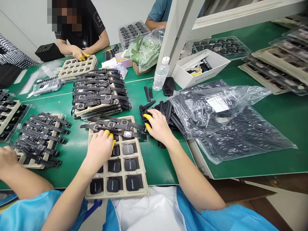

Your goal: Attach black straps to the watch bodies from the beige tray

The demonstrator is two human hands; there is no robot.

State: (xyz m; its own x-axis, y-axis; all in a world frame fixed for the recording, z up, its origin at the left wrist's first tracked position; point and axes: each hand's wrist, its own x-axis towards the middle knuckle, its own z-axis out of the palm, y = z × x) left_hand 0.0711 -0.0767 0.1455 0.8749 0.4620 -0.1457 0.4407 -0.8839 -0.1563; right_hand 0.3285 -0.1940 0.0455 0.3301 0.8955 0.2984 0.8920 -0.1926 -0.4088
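My left hand [100,148], with yellow finger covers, is closed over the beige tray [141,179] in front of me. Its fingertips are beside a black-strapped smartwatch [127,134]; what they pinch is hidden. Several strapped watches lie across the tray's far end, and dark square watch cases [132,183] sit in the nearer compartments. My right hand [158,126] reaches to the left side of a loose pile of black watch straps [178,123]. Its thumb and index finger, both in yellow covers, are apart at the straps.
Stacked trays of strapped watches [101,93] stand beyond my tray, another watch tray [43,139] to the left. A clear bag of black straps [231,128], a bottle [161,74] and a white box [202,69] are right. Co-workers sit opposite and at my left.
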